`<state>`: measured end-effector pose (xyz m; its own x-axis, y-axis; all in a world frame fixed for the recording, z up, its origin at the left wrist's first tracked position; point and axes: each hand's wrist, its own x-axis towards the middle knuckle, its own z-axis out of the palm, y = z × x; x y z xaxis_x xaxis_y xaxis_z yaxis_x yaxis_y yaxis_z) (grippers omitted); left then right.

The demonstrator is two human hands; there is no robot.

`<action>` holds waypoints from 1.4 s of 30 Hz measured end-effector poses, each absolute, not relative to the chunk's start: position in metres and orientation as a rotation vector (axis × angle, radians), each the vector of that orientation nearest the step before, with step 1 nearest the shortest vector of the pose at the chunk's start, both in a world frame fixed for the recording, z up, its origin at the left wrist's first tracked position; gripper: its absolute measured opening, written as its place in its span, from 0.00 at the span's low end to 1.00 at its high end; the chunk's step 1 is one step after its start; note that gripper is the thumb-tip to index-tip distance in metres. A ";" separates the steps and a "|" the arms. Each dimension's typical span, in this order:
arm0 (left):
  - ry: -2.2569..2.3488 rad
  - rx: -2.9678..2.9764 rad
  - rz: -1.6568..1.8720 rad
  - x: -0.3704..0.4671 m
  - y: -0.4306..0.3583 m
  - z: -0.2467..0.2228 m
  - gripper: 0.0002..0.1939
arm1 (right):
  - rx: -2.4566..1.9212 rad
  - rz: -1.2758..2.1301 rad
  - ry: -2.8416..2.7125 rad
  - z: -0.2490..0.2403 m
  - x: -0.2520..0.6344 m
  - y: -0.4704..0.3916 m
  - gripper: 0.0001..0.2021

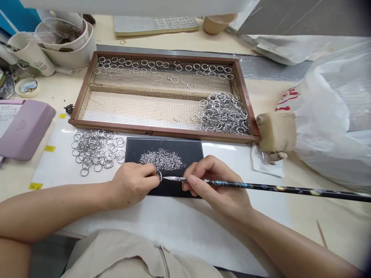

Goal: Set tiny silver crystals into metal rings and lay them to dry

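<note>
My left hand (pixel 135 181) pinches a silver ring (pixel 159 174) over the lower part of a black tray (pixel 171 189). Facing it from the right, my right hand (pixel 218 185) is closed around a long dark patterned pen-like tool (pixel 261 187), whose pale pointed tip is at or very near the ring. Small glittering stones (pixel 162 159) lie spread on the black tray just beyond both hands. To the left of the tray is a loose pile of silver rings (pixel 94 150) on white paper.
Behind the black tray stands a wood-framed mesh tray (pixel 162 132) with rows of rings and a ring heap at its right. A tan block (pixel 276 131) and plastic bag (pixel 333 116) are right; a purple case (pixel 29 127) and white cups (pixel 34 54) are left.
</note>
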<state>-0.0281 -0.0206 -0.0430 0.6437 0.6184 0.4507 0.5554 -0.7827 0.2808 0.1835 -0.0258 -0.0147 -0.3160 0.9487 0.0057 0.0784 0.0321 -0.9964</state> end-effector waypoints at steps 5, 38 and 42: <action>0.966 2.779 0.813 -0.028 -0.021 -0.042 0.12 | -1.089 1.370 -1.541 -0.017 0.185 -0.025 0.08; 0.955 2.786 0.834 -0.027 -0.021 -0.043 0.12 | -1.087 1.333 -1.606 -0.019 0.184 -0.025 0.08; 0.958 2.785 0.832 -0.027 -0.022 -0.043 0.12 | -1.075 1.316 -1.606 -0.018 0.185 -0.025 0.08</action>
